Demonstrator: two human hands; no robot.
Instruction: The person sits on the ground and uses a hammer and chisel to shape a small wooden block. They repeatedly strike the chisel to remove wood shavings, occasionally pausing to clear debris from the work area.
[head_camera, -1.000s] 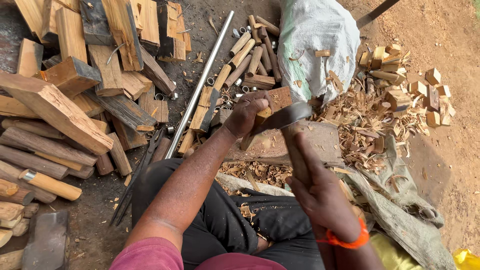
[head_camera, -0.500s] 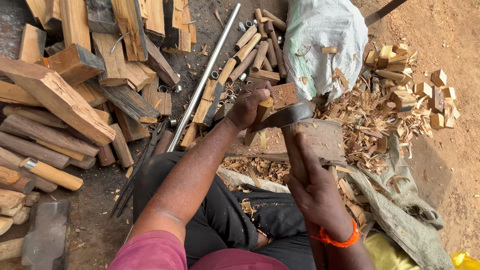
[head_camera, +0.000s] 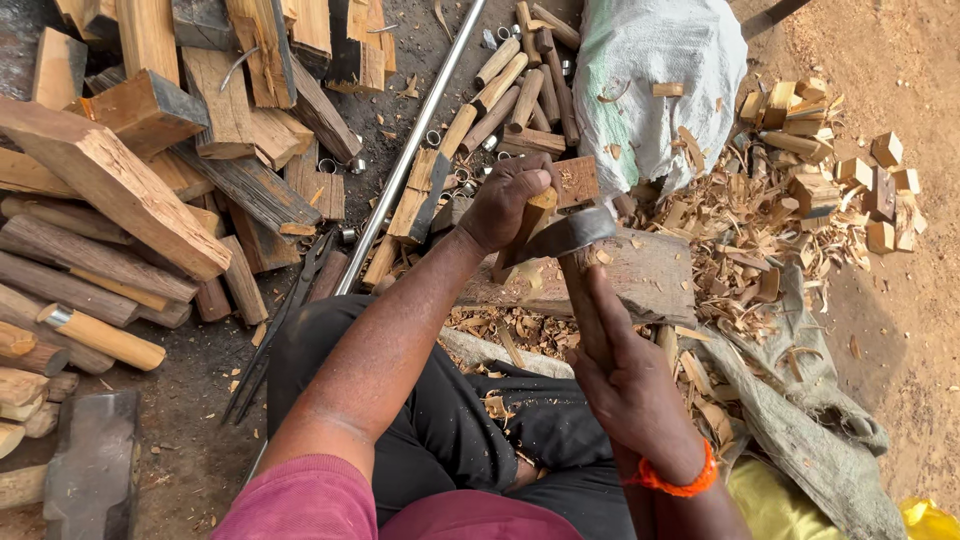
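The left hand (head_camera: 510, 205) has its grip clenched around a short wooden piece (head_camera: 535, 215), holding it upright on the chopping block (head_camera: 640, 275). The right hand (head_camera: 625, 385), nearer the body than the block, has its grip clenched around the wooden handle of a hatchet (head_camera: 570, 235), whose metal head meets the wooden piece just above the block. Wood shavings (head_camera: 740, 230) lie right of the block, a long metal rod (head_camera: 410, 155) left of it, and a white sack (head_camera: 650, 85) beyond it.
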